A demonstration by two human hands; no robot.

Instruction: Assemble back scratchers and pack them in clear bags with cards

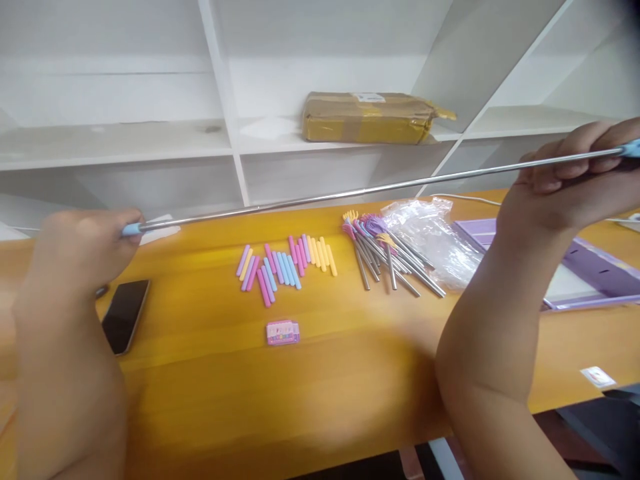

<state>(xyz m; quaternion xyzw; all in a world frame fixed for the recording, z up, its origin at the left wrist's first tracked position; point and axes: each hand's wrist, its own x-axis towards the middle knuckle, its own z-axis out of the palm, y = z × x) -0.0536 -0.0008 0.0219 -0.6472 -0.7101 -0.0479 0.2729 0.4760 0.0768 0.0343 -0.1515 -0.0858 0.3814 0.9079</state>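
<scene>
A telescopic back scratcher [320,199] is stretched out between my hands above the table, its thin metal rod slanting up to the right. My left hand [90,247] is closed around its light blue end at the left. At the upper right, my right hand [575,160] wraps the other end, where a bit of light blue shows by the frame edge. Below the rod lie several pastel handle sleeves [285,267] in pink, purple, blue and yellow. A pile of metal back scratcher rods [400,263] with coloured claw heads sits to their right.
A small pink packet [283,333] lies in front of the sleeves, and a phone [125,317] at the left. Clear plastic bags [435,233] and a purple tray [595,303] are at the right. Behind, a taped cardboard box [367,120] rests on white shelves [115,143].
</scene>
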